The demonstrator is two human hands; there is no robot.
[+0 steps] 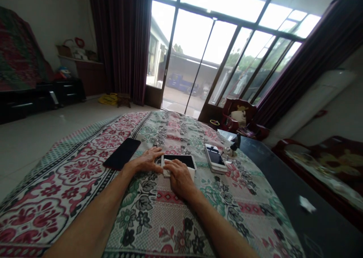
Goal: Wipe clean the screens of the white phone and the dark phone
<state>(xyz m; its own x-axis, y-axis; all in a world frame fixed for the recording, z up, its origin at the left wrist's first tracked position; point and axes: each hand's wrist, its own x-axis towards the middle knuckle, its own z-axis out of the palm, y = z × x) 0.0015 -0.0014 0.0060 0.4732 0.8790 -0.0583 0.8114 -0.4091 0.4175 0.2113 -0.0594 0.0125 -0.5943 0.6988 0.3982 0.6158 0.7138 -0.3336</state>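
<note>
Just in front of me on the cloth lies a white-framed phone (185, 160) with a dark screen, and white edges show beneath it. My right hand (181, 176) rests over its near left part, fingers stretched out and slightly bent; the thumb is hidden. By those fingertips a small white piece (166, 173) shows, too small to name. My left hand (147, 160) lies open at the phone's left side, fingers spread, thumb tip close to the white piece. Left of it is a large dark phone or tablet (122, 154), face flat. To the right, a white phone (214, 156) sits atop a small stack.
A patterned cloth (181, 209) covers the table. Small figurines (235, 144) stand behind the stacked phone. Right of the cloth is a dark tabletop (269, 175) with a crumpled white tissue (307, 204). Wooden chairs (241, 114) and glass doors stand beyond.
</note>
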